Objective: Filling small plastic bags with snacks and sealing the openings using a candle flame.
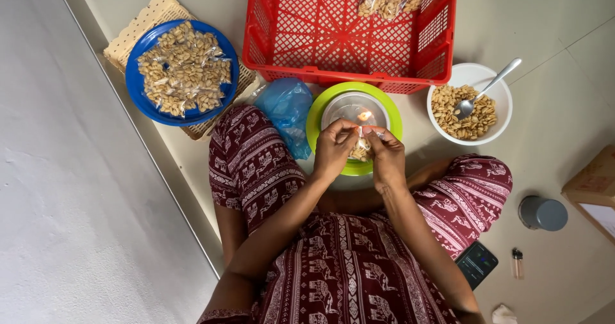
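My left hand (334,148) and my right hand (386,156) together pinch a small clear plastic bag of peanuts (361,150) between their fingertips. They hold it just above a small flame (364,115) that burns in a metal dish (354,108) set on a green plate (316,120). The bag's top edge is near the flame. I sit cross-legged on the floor in patterned maroon trousers.
A blue plate (136,87) piled with filled peanut bags rests on a woven tray at the left. A red plastic crate (349,36) holds a few bags. A white bowl (500,90) of peanuts with a spoon stands right. Blue plastic bags, a phone, a lighter and a grey cup lie around.
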